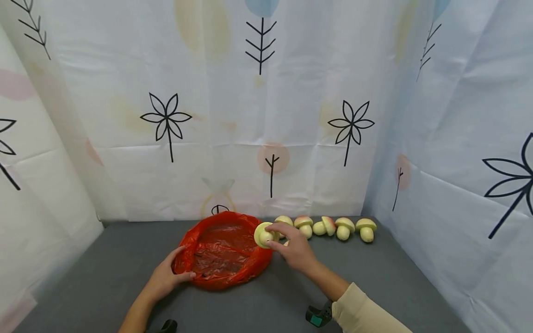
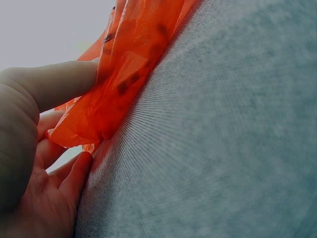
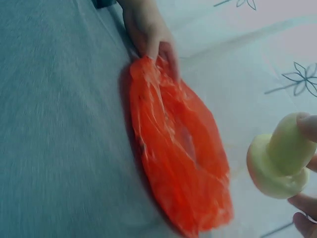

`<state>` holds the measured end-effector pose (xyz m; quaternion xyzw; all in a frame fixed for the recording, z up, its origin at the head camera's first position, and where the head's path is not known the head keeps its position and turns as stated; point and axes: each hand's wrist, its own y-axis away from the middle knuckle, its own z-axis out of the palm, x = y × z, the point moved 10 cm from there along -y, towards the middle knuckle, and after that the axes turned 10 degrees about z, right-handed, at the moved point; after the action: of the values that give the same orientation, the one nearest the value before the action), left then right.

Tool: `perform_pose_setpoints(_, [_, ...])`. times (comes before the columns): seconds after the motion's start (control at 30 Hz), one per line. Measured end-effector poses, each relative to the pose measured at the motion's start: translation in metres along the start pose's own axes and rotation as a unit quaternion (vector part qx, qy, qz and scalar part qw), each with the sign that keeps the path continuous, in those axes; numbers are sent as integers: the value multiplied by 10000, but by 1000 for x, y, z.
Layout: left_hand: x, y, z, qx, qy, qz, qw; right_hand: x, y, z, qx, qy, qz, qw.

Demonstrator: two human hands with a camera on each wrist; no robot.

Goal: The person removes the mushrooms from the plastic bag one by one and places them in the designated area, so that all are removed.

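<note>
A red plastic bag (image 1: 226, 279) lies with its mouth spread wide, its thin rim rolled and crumpled. My left hand (image 1: 164, 279) grips the bag's left edge, thumb at the front and fingers behind; in the left wrist view the thumb presses on the bag (image 2: 126, 84). Between thumb and fingers my right hand (image 1: 296, 248) pinches a pale yellow-green toy mushroom (image 1: 262, 235), held at the bag's right rim in the head view. From the right wrist, the mushroom (image 3: 290, 144) shows its thick stem and rounded cap, apart from the red bag (image 3: 173, 163).
Several more toy mushrooms (image 1: 343, 230) lie in a row along the back right of the grey table (image 1: 366, 277), some with reddish caps. Printed white curtains (image 1: 229, 115) enclose the back and sides. A dark wrist strap (image 1: 318, 317) shows by the right sleeve.
</note>
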<state>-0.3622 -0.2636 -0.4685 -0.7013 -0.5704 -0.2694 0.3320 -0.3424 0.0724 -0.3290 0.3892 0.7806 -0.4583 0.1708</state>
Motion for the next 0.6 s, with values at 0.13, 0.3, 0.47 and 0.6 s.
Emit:
perform_pose_setpoints(0.13, [1,0,0,0,-3,-20,10000,0,7,-26,589,228,-481,9968])
perform_pose_setpoints(0.3, [2,1,0,-17,12,-16,10000,12,20,-51,1251,612,-732,9876])
perform_pose_setpoints(0.47, [1,0,0,-2,22,-2,10000,29,33,-71,1660,1092,-570,9784])
perform_pose_setpoints(0.6, [1,-1,0,-5,21,-2,10000,43,42,-80,1729,1465,-370,9733])
